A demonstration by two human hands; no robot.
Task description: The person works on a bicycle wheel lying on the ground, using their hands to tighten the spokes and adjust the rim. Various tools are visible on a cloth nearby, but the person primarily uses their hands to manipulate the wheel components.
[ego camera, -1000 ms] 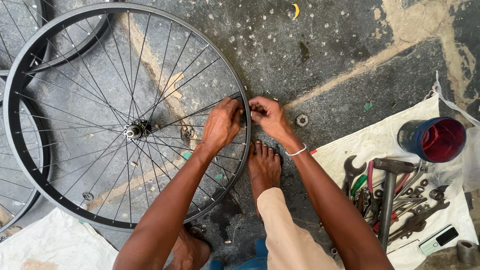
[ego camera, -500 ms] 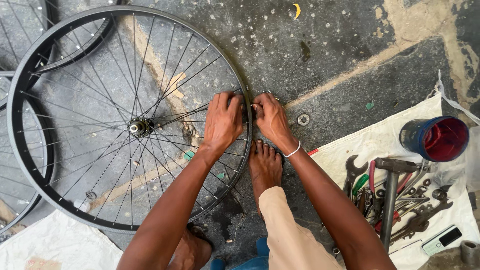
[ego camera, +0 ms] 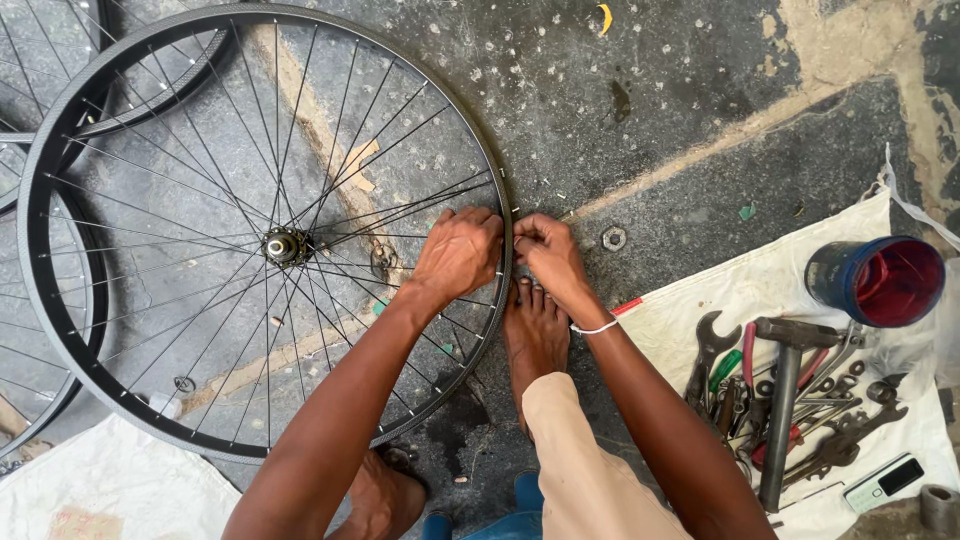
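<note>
At the rim [ego camera: 300,20], left hand [ego camera: 458,252] hides fingertips

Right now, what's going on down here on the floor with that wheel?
A person crouches on the concrete floor over a spoked bicycle wheel lying flat. The left hand rests on the rim's inner side over the spokes, and the right hand pinches at the rim from outside. A bare foot sits just below. To the right, a white cloth holds a hammer, wrenches and a blue can.
</note>
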